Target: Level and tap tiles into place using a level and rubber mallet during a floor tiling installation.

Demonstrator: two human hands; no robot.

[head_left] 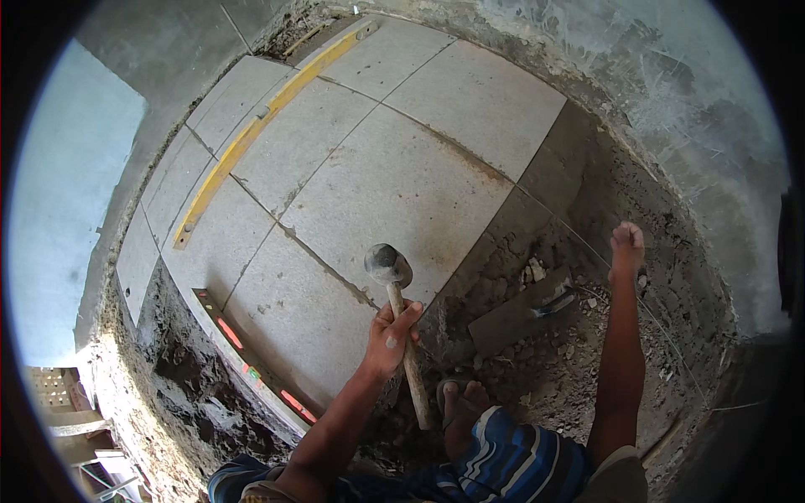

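My left hand (391, 341) is wrapped round the wooden handle of a rubber mallet (388, 265). The mallet's grey-black head points away from me over a large grey floor tile (402, 201), near its front corner. Whether the head touches the tile I cannot tell. Out to the right, my right hand (626, 247) is raised above the rough mortar with its fingers curled in; what they hold, if anything, is hidden. A thin string (579, 238) runs from the tile corner past that hand. Between my hands, a flat steel trowel (511, 320) lies on the rubble.
A long yellow straightedge (272, 109) lies across the laid tiles at the left. Nearer, a spirit level (251, 356) with red markings rests along the tile edge. Wet mortar (201, 394) fills the left gap. Plastered walls (654, 84) close in the back and right. My sandalled foot (463, 411) stands behind the trowel.
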